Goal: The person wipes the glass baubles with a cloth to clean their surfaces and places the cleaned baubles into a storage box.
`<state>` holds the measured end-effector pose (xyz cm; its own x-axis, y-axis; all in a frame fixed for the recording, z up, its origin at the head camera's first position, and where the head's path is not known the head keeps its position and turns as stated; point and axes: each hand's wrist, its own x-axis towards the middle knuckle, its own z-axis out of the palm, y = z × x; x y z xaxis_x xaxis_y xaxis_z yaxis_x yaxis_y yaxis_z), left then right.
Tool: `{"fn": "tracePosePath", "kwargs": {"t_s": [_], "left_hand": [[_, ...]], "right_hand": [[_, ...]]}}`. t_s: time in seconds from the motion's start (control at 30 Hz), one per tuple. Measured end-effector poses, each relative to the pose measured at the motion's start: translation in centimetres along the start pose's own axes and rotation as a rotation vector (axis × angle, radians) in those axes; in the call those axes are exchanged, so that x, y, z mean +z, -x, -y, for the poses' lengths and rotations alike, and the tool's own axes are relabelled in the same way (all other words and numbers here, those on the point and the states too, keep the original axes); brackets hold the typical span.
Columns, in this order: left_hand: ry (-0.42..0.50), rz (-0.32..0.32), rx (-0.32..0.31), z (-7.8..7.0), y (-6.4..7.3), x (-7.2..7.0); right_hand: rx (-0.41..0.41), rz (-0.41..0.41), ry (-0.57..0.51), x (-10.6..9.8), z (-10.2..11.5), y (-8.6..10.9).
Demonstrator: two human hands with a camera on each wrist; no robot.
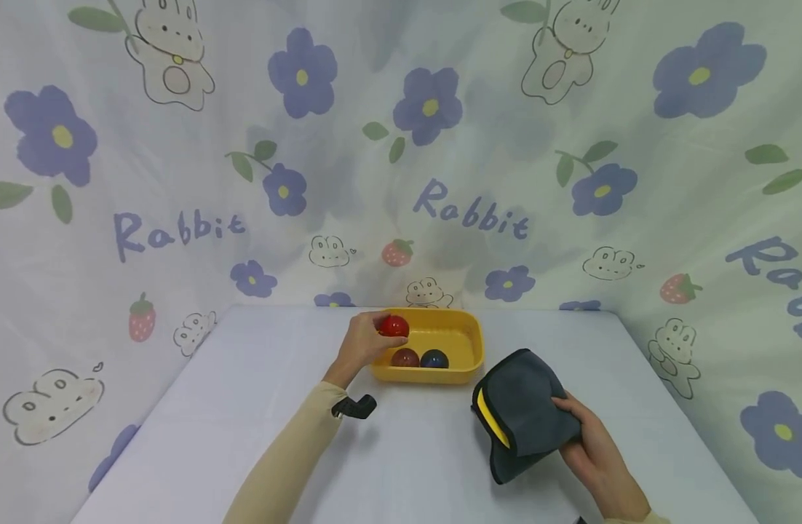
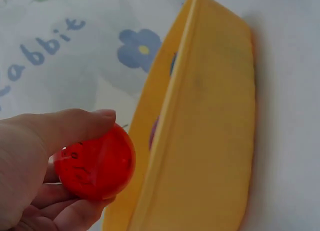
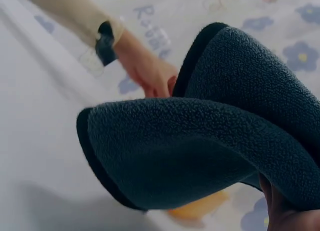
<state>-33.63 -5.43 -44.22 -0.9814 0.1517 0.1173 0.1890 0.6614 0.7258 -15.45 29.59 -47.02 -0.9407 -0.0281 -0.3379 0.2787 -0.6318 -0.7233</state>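
My left hand (image 1: 364,342) pinches a shiny red ball (image 1: 394,327) between thumb and fingers, at the left end of a yellow tray (image 1: 440,375). Small dark markings show on the red ball (image 2: 95,163) in the left wrist view. Inside the tray lie a brownish-red ball (image 1: 405,358) and a dark blue ball (image 1: 434,359), side by side near the front wall. My right hand (image 1: 594,447) grips a dark grey cloth (image 1: 528,400) with black edging, folded over, a yellow strip showing in its fold. It hangs to the right of the tray, in front of it.
The tray stands near the far edge of a white table (image 1: 244,407). Behind it hangs a pale curtain (image 1: 355,167) printed with rabbits, flowers and strawberries. A dark strap (image 1: 355,407) with a small device sits at my left wrist.
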Motion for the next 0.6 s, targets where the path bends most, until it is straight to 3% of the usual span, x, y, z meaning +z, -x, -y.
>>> {"fn": "tracePosePath", "kwargs": {"t_s": [0.27,0.6], "left_hand": [[-0.128,0.028,-0.004,0.1,-0.7,0.6],[-0.218,0.043,-0.062,0.2,-1.0,1.0]], "right_hand": [[0.029,-0.009,0.015,-3.1,-0.4,-0.5],[0.019,0.026,0.274,-6.0,-0.8,-1.2]]}}
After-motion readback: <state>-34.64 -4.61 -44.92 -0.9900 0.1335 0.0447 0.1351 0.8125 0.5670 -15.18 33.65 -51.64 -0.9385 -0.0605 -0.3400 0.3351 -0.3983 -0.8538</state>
